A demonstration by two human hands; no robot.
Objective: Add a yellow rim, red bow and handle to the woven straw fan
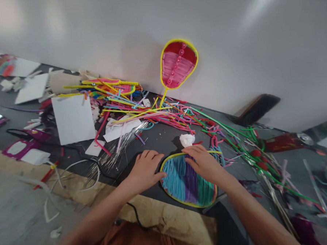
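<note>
A rounded craft panel [192, 183] lies near the table's front edge, banded in blue, purple and green fuzzy stems inside a yellow rim. My left hand [147, 170] rests at its left side, fingers stretched out over the dark tabletop and thumb touching the rim. Across the panel's upper right lies my right hand [206, 162], its fingers extended over the top edge and covering part of the purple and green bands. Just beyond those fingers sits a crumpled white tissue [186, 139]. A pink and red fan-shaped piece [178, 63] with a yellow rim and stem leans against the wall.
Loose pipe cleaners [163, 115] are heaped along the wall. Thin metal wires [121, 146] and a white card [73, 120] lie to the left. A black cable [103, 171] runs over the front edge. On the right are a red can [283, 142] and a dark phone-like object [257, 109].
</note>
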